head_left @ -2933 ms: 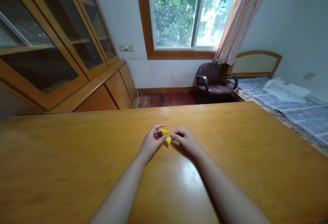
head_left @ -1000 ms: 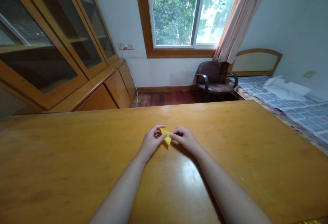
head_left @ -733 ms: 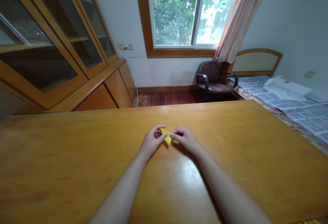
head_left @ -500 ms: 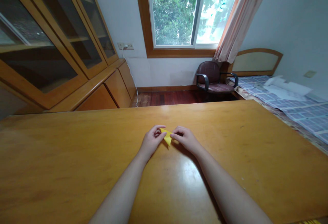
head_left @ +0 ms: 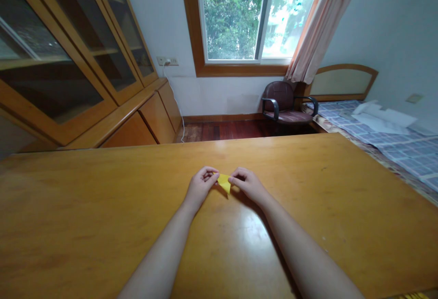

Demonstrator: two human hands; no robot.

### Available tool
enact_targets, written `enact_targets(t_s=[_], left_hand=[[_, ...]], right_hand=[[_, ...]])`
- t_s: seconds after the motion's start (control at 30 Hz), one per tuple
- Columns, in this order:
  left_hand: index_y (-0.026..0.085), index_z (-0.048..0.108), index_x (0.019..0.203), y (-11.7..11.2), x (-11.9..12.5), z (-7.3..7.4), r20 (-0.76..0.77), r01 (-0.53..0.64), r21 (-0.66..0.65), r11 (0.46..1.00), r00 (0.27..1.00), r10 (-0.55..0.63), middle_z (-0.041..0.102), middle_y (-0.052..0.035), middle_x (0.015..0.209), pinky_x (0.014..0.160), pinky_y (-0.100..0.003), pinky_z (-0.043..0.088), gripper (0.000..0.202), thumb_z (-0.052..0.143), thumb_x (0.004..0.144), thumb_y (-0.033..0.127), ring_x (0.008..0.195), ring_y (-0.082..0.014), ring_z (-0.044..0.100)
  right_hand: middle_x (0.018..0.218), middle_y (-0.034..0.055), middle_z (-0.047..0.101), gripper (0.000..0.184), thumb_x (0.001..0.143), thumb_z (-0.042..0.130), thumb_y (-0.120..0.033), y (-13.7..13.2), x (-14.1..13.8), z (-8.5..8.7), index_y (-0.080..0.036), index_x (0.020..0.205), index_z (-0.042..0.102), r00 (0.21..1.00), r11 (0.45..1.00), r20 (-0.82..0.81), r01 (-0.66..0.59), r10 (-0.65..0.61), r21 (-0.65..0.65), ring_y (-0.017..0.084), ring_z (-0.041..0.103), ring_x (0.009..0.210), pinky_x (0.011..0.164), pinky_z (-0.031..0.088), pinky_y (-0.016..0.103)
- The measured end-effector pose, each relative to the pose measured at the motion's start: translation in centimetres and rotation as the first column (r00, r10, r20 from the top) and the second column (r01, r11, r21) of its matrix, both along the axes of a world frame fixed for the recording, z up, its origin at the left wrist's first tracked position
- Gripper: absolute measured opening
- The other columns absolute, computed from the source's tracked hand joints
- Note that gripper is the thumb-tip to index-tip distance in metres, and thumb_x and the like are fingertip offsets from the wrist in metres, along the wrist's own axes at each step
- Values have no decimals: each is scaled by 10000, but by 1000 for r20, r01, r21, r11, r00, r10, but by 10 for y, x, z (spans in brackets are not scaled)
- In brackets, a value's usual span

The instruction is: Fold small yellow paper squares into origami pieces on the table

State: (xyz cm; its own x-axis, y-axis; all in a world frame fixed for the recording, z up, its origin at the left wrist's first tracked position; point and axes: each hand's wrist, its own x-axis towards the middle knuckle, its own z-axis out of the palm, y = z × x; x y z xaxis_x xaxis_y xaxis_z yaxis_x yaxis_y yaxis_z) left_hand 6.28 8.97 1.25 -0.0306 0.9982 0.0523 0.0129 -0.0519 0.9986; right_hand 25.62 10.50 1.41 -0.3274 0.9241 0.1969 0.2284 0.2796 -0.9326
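A small folded piece of yellow paper (head_left: 225, 182) lies on the wooden table (head_left: 102, 207) between my two hands. My left hand (head_left: 201, 186) pinches its left edge with curled fingers. My right hand (head_left: 247, 184) pinches its right edge, thumb and forefinger pressed together. The paper shows as a small triangle pointing toward me, partly hidden by the fingertips.
A wooden cabinet with glass doors (head_left: 68, 61) stands at the left. Beyond the table's far edge are a dark red armchair (head_left: 284, 105), a window (head_left: 246, 16) with a curtain (head_left: 321, 20), and a bed (head_left: 386, 130) at the right.
My left hand's fingers have curled in closer on the paper's left edge, and the yellow piece lies flatter than before. Both arms stay in place.
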Motion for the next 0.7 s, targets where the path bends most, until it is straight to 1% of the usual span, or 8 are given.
enact_targets(t_s=[0.1, 0.27, 0.43, 0.57, 0.7], left_hand=[[156, 631, 838, 0, 0, 0, 39, -1, -17, 1000, 999, 1, 631, 14, 698, 653, -256, 522, 281, 737, 700, 378, 650, -143, 629], [154, 624, 842, -1, -1, 2, 38, 8, -9, 1000, 999, -7, 651, 7, 689, 673, -263, 528, 277, 726, 716, 378, 657, -149, 644], [159, 615, 835, -2, 0, 4, 27, -3, -2, 1000, 1000, 3, 652, 3, 705, 680, -276, 538, 268, 710, 728, 386, 665, -158, 649], [161, 603, 827, -3, 0, 3, 44, -5, -5, 1000, 999, 5, 648, 4, 713, 673, -271, 536, 268, 707, 731, 388, 657, -152, 643], [162, 609, 852, -3, 0, 2, 18, 3, 10, 1000, 1000, -3, 637, 6, 732, 674, -262, 526, 260, 701, 730, 373, 674, -146, 636]], right_hand=[[738, 5, 626, 159, 816, 626, -304, 1, 0, -3, -170, 734, 653, 1000, 1000, -25, 16, -17, -17, 157, 574, 727, 702, 432, 275], [741, 0, 614, 169, 823, 610, -317, 2, 0, -6, -171, 743, 638, 998, 999, -47, 35, -37, -31, 152, 566, 726, 693, 430, 268], [735, -2, 610, 167, 813, 608, -324, 1, -1, -3, -177, 737, 628, 998, 998, -46, 36, -39, -48, 153, 562, 721, 689, 431, 267], [735, 1, 611, 167, 811, 604, -323, 0, 0, -1, -176, 737, 628, 999, 998, -40, 33, -35, -49, 155, 563, 720, 690, 432, 271], [733, -1, 607, 164, 816, 604, -320, 0, 0, -1, -179, 735, 626, 999, 999, -40, 30, -31, -39, 155, 560, 724, 689, 430, 269]])
